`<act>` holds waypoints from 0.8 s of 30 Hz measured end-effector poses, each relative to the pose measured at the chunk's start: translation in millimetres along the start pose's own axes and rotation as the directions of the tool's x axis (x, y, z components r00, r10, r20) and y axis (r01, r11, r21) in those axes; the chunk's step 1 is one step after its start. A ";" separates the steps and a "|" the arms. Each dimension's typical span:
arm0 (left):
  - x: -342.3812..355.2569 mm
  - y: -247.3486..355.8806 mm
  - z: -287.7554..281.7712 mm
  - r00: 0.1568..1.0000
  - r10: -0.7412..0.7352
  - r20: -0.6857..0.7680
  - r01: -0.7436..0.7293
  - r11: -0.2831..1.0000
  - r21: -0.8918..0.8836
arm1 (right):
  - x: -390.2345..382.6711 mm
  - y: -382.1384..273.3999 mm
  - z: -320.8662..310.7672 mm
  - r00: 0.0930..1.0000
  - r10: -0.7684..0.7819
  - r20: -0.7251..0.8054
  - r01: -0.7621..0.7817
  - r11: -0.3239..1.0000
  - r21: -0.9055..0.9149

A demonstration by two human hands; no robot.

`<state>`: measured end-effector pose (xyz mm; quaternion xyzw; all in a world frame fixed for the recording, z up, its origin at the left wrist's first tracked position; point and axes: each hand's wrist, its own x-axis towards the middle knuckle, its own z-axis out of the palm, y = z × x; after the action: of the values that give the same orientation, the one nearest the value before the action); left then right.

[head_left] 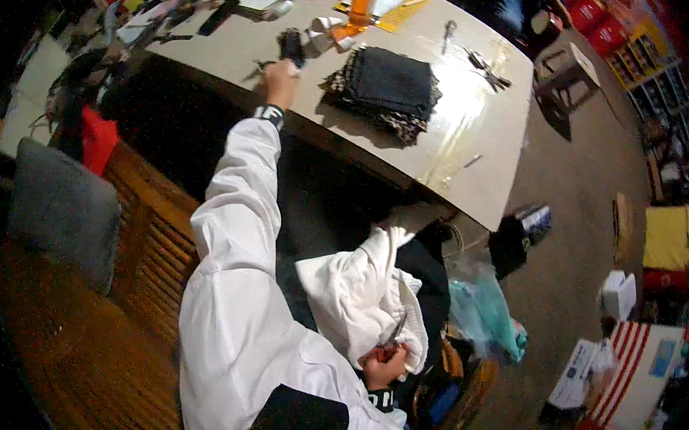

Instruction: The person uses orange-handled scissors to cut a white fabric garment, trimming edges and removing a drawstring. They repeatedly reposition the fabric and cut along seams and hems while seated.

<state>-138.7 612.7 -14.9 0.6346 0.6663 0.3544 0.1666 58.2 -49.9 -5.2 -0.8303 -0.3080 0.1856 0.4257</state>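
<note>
My left hand [279, 81] reaches to the table's near edge, fingers curled at a small dark object [291, 47]; what they grip is unclear. Down in my lap, my right hand [385, 363] is closed on red-handled scissors [397, 330], its blades pointing up over a bunched white garment [340, 299]. On the table [486, 125], a stack of folded black cloth [386, 80] with patterned cloth beneath lies right of my left hand. Behind the dark object are white cups [322, 34] and a bottle of amber liquid [361, 7].
A wooden seat [135, 240] with a grey cushion [65, 211] is at left. Right of the table stand a stool [566, 67] and shelving [650, 73]. A teal plastic bag [497, 321] and several boxes [637, 371] lie lower right. Loose items crowd the table's far left.
</note>
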 end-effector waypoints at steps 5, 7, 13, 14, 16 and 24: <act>-85.7 149.1 5.8 0.791 0.409 -0.456 -0.408 0.907 0.106 | 7.6 -9.0 -9.9 0.993 -0.066 -0.098 0.039 0.967 -0.253; -144.6 200.7 22.2 0.618 0.692 -0.374 -0.775 0.615 -0.145 | 7.4 -5.8 -10.2 0.985 -0.150 -0.085 0.122 0.954 -0.273; -279.2 275.4 109.0 0.350 0.908 0.231 -0.820 0.416 -0.393 | 0.6 12.9 -8.3 0.990 -0.108 -0.092 0.081 0.961 -0.266; -282.8 276.1 124.2 0.376 0.887 0.267 -0.828 0.451 -0.334 | -4.2 11.6 -6.0 0.987 0.125 -0.105 -0.131 0.990 -0.058; -286.4 273.9 140.8 0.382 0.843 0.380 -0.840 0.488 -0.239 | -4.4 10.9 -4.7 0.992 0.016 -0.123 -0.034 0.989 -0.146; -311.4 256.0 103.4 0.242 0.878 0.413 -0.929 0.333 -0.162 | 3.1 3.6 -8.1 0.974 -0.125 -0.190 0.096 0.983 -0.156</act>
<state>160.3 325.1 17.6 0.9695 0.1428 0.1957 0.0373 66.4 -54.2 -3.8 -0.8550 -0.3224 0.0547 0.4025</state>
